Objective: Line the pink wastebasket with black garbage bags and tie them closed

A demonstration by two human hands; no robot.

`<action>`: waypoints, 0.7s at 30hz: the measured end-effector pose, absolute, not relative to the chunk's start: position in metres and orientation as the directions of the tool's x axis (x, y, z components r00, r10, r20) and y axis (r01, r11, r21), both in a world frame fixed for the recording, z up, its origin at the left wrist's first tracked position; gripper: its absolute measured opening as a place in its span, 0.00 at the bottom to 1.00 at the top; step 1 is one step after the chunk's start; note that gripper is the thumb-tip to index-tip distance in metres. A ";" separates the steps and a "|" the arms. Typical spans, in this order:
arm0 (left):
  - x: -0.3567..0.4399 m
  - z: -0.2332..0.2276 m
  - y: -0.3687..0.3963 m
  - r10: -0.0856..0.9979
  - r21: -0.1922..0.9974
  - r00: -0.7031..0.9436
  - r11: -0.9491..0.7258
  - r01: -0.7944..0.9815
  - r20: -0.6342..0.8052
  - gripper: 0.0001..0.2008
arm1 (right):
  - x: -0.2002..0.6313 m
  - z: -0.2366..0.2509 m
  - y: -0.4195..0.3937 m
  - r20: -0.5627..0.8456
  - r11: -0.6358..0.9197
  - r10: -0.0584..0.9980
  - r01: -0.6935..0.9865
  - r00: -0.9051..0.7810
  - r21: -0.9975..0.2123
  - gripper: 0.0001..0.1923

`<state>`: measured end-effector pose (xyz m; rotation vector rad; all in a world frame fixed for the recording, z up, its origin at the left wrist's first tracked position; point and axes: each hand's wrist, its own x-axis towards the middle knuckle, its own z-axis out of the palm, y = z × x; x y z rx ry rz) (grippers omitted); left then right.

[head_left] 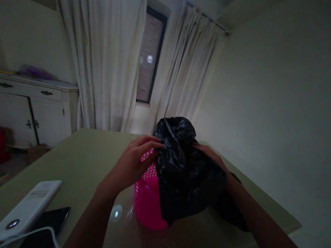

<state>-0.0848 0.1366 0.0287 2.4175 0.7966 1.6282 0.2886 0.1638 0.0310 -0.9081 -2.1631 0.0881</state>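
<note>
A black plastic bag (182,168) hangs crumpled over the right side of a bright pink perforated basket (148,203) on the table. My left hand (136,157) grips the bag's left edge near the basket's rim, thumb and fingers pinched together. On the other side, my right hand (211,156) is closed on the bag, its fingers partly hidden by the black film. More black plastic (231,208) lies on the table under my right forearm. The bag covers much of the basket, so its right part is hidden.
On the left of the green table (100,150) lie a white power bank (27,211), a dark flat phone-like object (43,228) and a white cable (50,230). A white cabinet (49,112) and curtains (108,67) stand behind; a wall (279,113) runs along the right.
</note>
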 end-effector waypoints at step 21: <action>-0.111 -0.035 0.102 0.734 0.687 -0.033 -0.618 0.381 0.679 0.27 | 0.296 -0.050 0.173 0.591 0.628 0.747 0.615 -0.304 -0.477 0.33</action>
